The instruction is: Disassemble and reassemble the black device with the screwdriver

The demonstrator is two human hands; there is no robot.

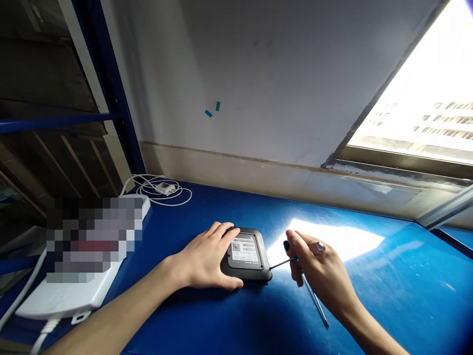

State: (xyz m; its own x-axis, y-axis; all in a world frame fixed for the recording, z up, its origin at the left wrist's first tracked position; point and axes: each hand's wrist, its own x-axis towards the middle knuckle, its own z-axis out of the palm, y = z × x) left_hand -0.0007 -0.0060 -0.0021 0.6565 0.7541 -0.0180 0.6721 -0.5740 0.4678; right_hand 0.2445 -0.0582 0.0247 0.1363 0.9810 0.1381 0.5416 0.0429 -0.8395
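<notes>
A flat black electronic device [266,259] with rounded corners lies on the blue tabletop, its white printed label facing up. My left hand [209,256] grips its left side, fingers over the far edge and thumb along the near edge. In my right hand [314,264] is a thin screwdriver [283,264]; my fingers are closed around its handle, and the round silver end shows above them. The shaft's tip meets the device's right side near the front corner. A second thin metal rod [316,301] slants out below my right hand, partly hidden by it.
At the left stands a long white power strip [70,298], partly blurred out, with a cable. A coiled white cord with a small plug [165,188] lies at the back. The wall [258,88] closes off the back; a blue rack post [111,74] rises at left.
</notes>
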